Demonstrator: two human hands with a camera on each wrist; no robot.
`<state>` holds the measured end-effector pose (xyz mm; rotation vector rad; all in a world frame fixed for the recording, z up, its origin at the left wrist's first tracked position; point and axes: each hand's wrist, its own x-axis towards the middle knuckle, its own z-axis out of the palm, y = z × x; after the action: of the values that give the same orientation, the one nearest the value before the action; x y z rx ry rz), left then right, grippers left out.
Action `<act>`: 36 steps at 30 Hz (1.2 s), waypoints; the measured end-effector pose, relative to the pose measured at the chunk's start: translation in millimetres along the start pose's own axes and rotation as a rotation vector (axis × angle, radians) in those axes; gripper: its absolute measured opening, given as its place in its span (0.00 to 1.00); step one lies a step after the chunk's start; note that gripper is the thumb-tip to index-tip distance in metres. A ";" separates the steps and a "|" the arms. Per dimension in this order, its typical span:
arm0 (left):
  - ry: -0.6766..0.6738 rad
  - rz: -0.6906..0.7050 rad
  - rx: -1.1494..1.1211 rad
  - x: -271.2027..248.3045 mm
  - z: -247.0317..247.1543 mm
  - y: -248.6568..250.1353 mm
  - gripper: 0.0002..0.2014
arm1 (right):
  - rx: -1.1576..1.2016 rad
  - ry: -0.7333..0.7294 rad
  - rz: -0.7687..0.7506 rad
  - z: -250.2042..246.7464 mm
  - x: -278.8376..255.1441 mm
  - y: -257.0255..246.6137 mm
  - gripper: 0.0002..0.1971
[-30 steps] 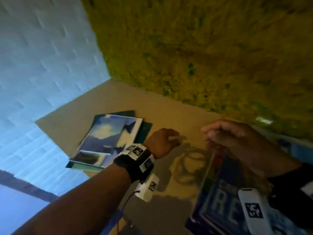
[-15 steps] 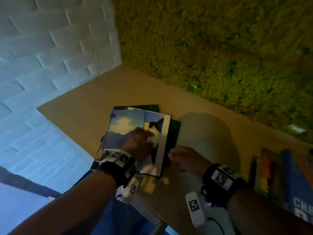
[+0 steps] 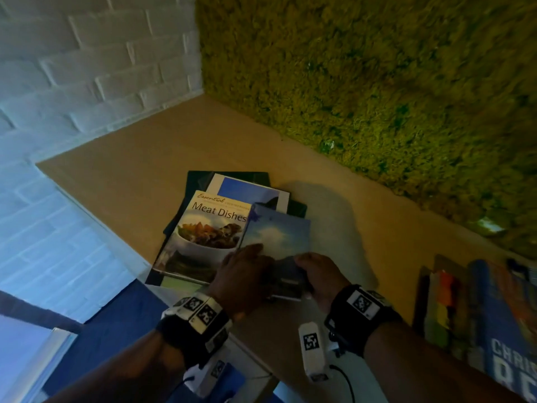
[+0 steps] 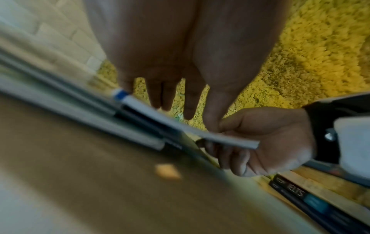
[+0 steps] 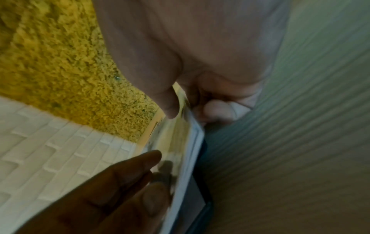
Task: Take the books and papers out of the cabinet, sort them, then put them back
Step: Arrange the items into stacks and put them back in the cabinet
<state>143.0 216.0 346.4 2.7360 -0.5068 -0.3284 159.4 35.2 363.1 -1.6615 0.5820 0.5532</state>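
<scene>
**Sky-cover booklet held over the pile**

A thin sky-cover booklet [image 3: 276, 237] is held at its near edge, tilted up over the right side of the "Meat Dishes" cookbook [image 3: 203, 237]. It is pinched by the right hand [image 3: 318, 276], thumb above and curled fingers beneath, while the left hand [image 3: 242, 279] is laid on its cover with fingers straight. The cookbook is stacked on a white-bordered book [image 3: 250, 189] and a dark folder [image 3: 200, 181] on the tan surface [image 3: 139, 158]. Right of the cookbook, well apart, a second pile of books [image 3: 494, 315] is seen. Beyond it, a moss wall [image 3: 377, 82] is seen.
</scene>
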 end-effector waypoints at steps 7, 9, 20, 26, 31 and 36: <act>0.336 -0.345 -0.956 -0.5 -15.3 -15.5 0.14 | 0.132 -0.043 -0.092 -17.9 -15.7 -1.6 0.06; 0.274 -0.411 -1.184 9.4 -22.4 -15.3 0.13 | 0.136 -0.034 -0.149 -27.4 -20.3 -5.8 0.10; 0.176 -0.140 -1.447 40.8 -60.1 77.7 0.14 | 0.283 0.045 -0.384 -116.4 -64.0 -34.0 0.17; 0.070 0.049 -1.499 62.2 -63.4 162.4 0.37 | 0.303 0.075 -0.546 -222.1 -106.4 -45.1 0.22; -0.033 0.108 -1.302 75.9 -41.5 240.1 0.48 | 0.348 0.252 -0.620 -364.8 -135.5 -16.6 0.13; -0.068 0.209 -0.892 84.8 -5.7 315.6 0.20 | 0.423 0.530 -0.509 -483.7 -125.6 42.9 0.11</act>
<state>125.7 -92.3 453.5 1.8019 -0.4995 -0.4571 55.2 -439.3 488.1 -1.4614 0.5724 -0.3747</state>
